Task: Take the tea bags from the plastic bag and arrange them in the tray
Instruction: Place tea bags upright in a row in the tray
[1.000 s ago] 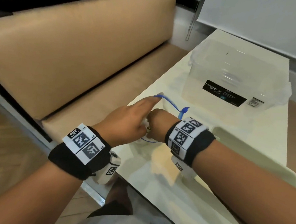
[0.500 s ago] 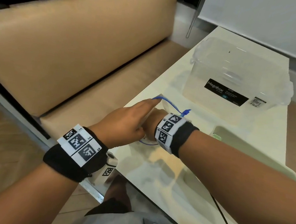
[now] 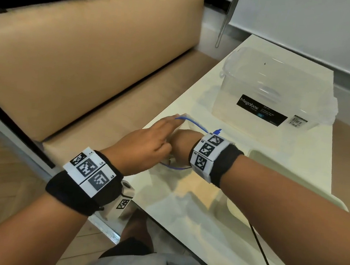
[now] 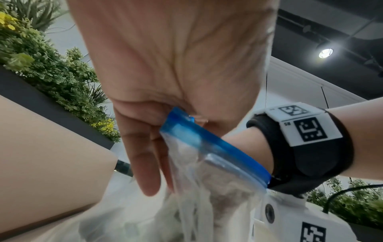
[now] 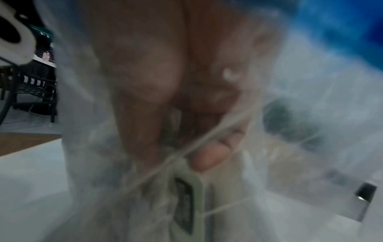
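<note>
A clear plastic bag with a blue zip rim (image 3: 193, 123) lies near the left edge of the pale table (image 3: 193, 216). My left hand (image 3: 147, 144) pinches the blue rim (image 4: 207, 144) and holds the mouth apart. Inside the bag, my right hand (image 3: 181, 142) is in up to the wrist. Seen blurred through the plastic, its fingers (image 5: 207, 157) curl round a tea bag with a string and a green tag (image 5: 184, 204). Just right of the hands lies a pale green tray (image 3: 284, 176), partly hidden by my right forearm.
A clear lidded Megabox container (image 3: 271, 95) stands at the far end of the table. A tan sofa (image 3: 79, 68) runs along the table's left edge. A black cable (image 3: 264, 260) crosses the near right of the table.
My right wrist has moved left and further into the bag. The left hand keeps its hold on the blue rim.
</note>
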